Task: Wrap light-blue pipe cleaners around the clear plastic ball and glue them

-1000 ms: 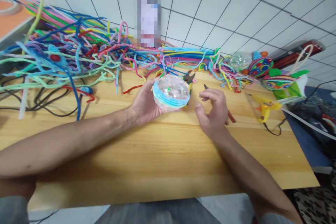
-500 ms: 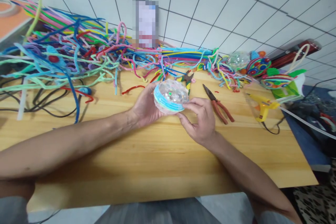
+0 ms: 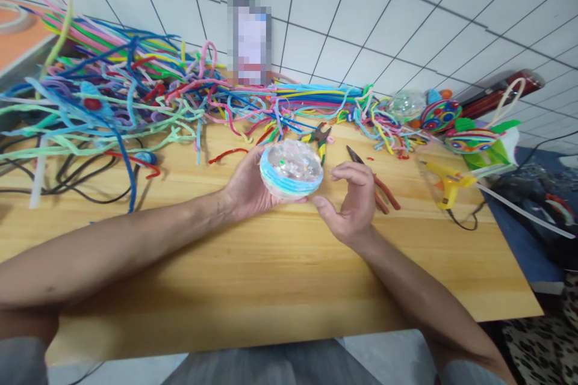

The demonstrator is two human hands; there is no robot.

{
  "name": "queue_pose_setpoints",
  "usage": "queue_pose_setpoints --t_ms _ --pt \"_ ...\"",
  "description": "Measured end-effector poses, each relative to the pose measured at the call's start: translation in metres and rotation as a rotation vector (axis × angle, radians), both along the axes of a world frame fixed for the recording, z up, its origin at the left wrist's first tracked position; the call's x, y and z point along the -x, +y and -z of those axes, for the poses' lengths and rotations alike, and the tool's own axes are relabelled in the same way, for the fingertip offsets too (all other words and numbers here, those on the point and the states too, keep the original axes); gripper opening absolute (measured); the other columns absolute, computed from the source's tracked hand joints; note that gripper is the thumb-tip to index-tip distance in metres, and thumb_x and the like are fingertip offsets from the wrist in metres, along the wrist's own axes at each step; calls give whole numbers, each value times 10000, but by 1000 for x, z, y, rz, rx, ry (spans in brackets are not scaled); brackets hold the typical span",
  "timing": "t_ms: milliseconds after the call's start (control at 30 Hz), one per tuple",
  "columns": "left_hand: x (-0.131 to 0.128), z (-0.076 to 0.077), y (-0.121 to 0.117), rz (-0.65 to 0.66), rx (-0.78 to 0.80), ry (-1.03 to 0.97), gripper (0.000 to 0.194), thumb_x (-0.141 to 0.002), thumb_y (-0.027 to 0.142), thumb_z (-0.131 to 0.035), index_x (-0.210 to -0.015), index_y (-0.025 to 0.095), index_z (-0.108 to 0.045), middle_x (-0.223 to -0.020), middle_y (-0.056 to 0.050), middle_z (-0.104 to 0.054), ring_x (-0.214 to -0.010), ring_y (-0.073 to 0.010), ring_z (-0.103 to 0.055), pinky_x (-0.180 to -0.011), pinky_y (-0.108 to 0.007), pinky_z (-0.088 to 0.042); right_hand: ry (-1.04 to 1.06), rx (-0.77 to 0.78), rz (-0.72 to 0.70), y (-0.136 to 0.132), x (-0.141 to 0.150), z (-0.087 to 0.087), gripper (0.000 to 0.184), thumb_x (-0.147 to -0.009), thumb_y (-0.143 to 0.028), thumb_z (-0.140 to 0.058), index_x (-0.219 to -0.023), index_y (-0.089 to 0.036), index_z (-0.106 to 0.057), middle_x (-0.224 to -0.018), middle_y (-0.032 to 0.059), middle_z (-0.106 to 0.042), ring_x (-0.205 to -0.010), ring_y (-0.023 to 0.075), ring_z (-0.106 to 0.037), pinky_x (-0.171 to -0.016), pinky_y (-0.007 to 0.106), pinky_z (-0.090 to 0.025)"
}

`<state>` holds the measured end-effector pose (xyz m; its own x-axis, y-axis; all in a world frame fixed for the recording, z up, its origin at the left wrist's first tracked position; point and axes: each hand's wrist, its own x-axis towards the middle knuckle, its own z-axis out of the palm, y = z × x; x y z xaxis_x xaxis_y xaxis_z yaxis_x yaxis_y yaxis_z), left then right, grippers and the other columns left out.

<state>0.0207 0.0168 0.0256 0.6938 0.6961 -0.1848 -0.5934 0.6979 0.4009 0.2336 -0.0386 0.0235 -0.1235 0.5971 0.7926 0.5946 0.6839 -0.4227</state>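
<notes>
A clear ball (image 3: 292, 169) with glittery bits and a band of blue pipe cleaners round it rests in my left hand (image 3: 248, 186), whose fingers curl under and behind it. Just right of the ball, my right hand (image 3: 351, 204) is apart from it, thumb and fingers spread with nothing between them. Behind the right hand lie red-handled pliers (image 3: 383, 192), partly hidden by it. A yellow-and-green-handled cutter (image 3: 321, 137) lies just beyond the ball.
Tangled pipe cleaners (image 3: 149, 84) line the back of the wooden table (image 3: 253, 289). A yellow glue gun (image 3: 447, 183) with a cord lies at right, below finished decorated balls (image 3: 440, 113). A blurred phone-like screen (image 3: 250, 42) leans against the tiled wall. Black cable (image 3: 90, 189) lies at left.
My right hand has let go of the ball and drawn back to the right, its fingers opening. The ball has turned a little in my left hand.
</notes>
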Motion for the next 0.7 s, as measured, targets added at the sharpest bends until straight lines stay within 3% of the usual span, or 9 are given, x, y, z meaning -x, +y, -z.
queue_pose_setpoints --t_ms 200,400,700 --pt "3 2 2 15 25 -31 473 -1019 429 -487 -1353 152 -674 -1186 -161 -842 -1107 -332 -826 -868 -477 -732 -172 -12 -11 0 -2 0 542 -913 -326 -846 -1378 -312 -568 -1183 66 -697 -1079 283 -687 -945 492 -576" --pt "3 5 3 37 -34 -7 473 -1021 457 -489 -1344 167 -677 -1217 -181 -837 -1189 -366 -807 -881 -481 -727 -234 -55 55 -3 -3 3 505 -958 -374 -815 -1388 -312 -557 -1164 83 -708 -1055 296 -721 -880 511 -615" --pt "2 5 4 19 -23 50 511 -1013 461 -482 -1371 158 -683 -1181 -168 -847 -1126 -350 -822 -877 -469 -724 -203 -86 -31 1 -2 5 423 -984 -303 -796 -1355 -277 -596 -1140 87 -713 -1058 274 -729 -873 476 -640"
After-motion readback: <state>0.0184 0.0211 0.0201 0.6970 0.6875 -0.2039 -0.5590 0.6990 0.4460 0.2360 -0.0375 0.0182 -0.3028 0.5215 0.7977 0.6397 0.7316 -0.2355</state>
